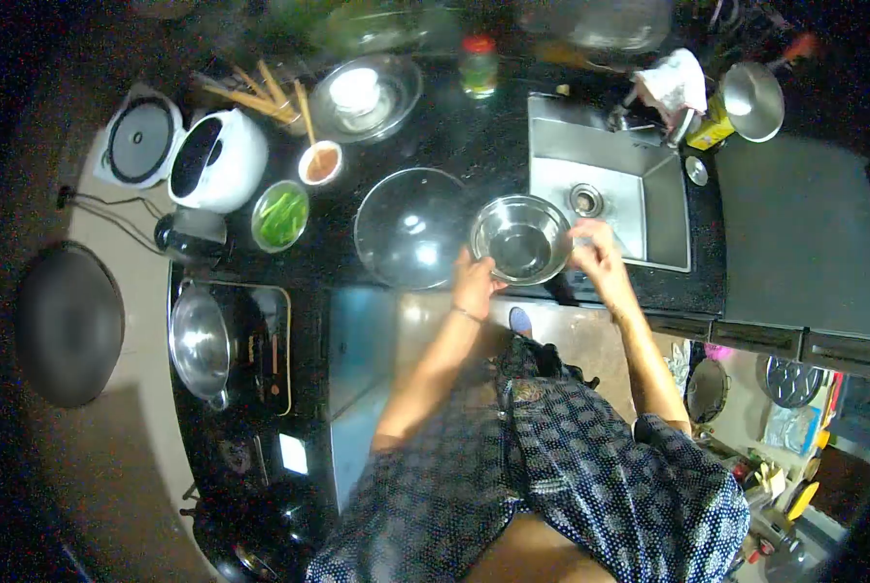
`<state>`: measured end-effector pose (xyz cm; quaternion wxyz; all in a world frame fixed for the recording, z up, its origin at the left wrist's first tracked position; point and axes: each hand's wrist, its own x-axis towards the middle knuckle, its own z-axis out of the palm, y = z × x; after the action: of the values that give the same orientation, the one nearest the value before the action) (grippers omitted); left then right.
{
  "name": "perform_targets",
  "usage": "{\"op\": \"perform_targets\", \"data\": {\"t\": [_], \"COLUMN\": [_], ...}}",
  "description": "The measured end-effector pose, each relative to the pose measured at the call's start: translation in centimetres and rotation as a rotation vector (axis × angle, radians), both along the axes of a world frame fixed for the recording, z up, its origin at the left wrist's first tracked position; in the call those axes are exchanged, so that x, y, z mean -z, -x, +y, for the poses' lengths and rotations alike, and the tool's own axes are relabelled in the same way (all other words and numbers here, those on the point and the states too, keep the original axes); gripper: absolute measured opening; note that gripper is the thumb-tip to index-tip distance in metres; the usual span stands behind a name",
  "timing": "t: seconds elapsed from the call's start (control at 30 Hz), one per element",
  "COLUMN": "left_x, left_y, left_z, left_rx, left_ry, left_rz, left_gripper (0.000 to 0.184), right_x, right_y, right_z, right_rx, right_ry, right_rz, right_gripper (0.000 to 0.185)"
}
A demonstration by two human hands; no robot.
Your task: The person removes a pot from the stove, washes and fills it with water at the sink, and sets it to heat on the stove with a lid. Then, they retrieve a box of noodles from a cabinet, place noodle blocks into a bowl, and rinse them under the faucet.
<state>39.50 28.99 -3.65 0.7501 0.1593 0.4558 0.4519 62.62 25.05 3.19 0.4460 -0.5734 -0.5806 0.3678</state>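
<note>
A shiny round bowl (520, 238), steel-looking and with nothing visible in it, is held over the counter's front edge, just left of the sink (639, 209). My left hand (474, 286) grips its lower left rim, thumb towards the top. At the bowl's right rim, my right hand (598, 255) has its fingers curled in; they look closed on the edge, though slightly blurred. Partly behind the bowl and left hand lies a large clear glass lid or dish (410, 228) on the black counter.
Left of these stand a bowl of cut greens (282, 216), a small bowl of reddish-brown paste (320, 162) and a white rice cooker (226, 160). A red-capped jar (478, 68) is at the back. A steel pan (200, 340) sits by the hob. A saucepan (751, 102) is beyond the sink.
</note>
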Motion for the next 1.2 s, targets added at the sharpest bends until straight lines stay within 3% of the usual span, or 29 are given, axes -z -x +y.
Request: {"op": "perform_targets", "data": {"t": [0.07, 0.13, 0.23, 0.33, 0.47, 0.5, 0.6, 0.67, 0.73, 0.8, 0.87, 0.93, 1.03, 1.1, 1.2], "left_x": [0.3, -0.5, -1.1, 2.6, 0.1, -1.4, -0.4, 1.3, 1.7, 0.7, -0.3, -0.4, -0.8, -0.8, 1.0], "left_y": [-3.8, -7.7, -12.4, -15.7, -18.6, -18.7, -20.2, -21.1, -21.8, -22.5, -23.0, -23.7, -24.7, -25.3, -25.7], "left_z": [0.5, 1.4, 2.8, 4.5, 5.4, 5.4, 6.5, 7.3, 8.0, 8.2, 8.3, 8.4, 8.6, 8.4, 8.6], "left_rx": [0.052, 0.056, 0.028, 0.016, 0.019, 0.116, 0.110, 0.056, 0.055, 0.007, 0.064, 0.108, 0.091, 0.072, 0.046], "left_ry": [-0.138, -0.160, -0.139, -0.221, -0.225, -0.165, -0.165, -0.184, -0.159, -0.160, -0.074, -0.064, -0.060, -0.057, -0.068], "left_rz": [0.121, 0.103, -0.036, -0.005, 0.152, 0.298, 0.343, 0.229, 0.212, 0.203, 0.310, 0.315, 0.327, 0.326, 0.327], "left_gripper": [0.041, 0.040, 0.053, 0.050, 0.045, 0.043, 0.044, 0.044, 0.046, 0.042, 0.040, 0.038, 0.038, 0.038, 0.036], "right_x": [2.8, 6.1, 8.5, 9.3, 8.7, 9.0, 10.5, 16.9, 25.3, 17.9, 9.1, 10.2, 12.6, 12.5, 9.5], "right_y": [-6.0, -12.9, -21.8, -26.3, -28.2, -28.9, -30.2, -34.5, -39.0, -34.6, -29.7, -29.5, -30.1, -29.5, -28.7], "right_z": [2.6, 6.5, 11.9, 17.0, 22.3, 23.6, 26.0, 29.7, 34.6, 29.9, 25.4, 24.9, 25.0, 24.5, 23.6], "right_rx": [0.259, 0.490, 0.487, 0.506, 0.541, 0.531, 0.458, 0.434, 0.691, 0.599, 0.480, 0.487, 0.468, 0.435, 0.395], "right_ry": [0.082, 0.107, 0.241, 0.242, 0.240, 0.267, 0.290, 0.193, 0.139, 0.156, 0.263, 0.119, 0.055, 0.007, 0.110], "right_rz": [0.181, -0.026, -0.082, 0.060, 0.104, 0.088, 0.035, -0.088, -0.210, -0.182, -0.315, -0.089, 0.000, 0.216, 0.098], "right_gripper": [0.027, 0.032, 0.037, 0.049, 0.049, 0.046, 0.029, 0.037, 0.036, 0.036, 0.030, 0.021, 0.023, 0.020, 0.017]}}
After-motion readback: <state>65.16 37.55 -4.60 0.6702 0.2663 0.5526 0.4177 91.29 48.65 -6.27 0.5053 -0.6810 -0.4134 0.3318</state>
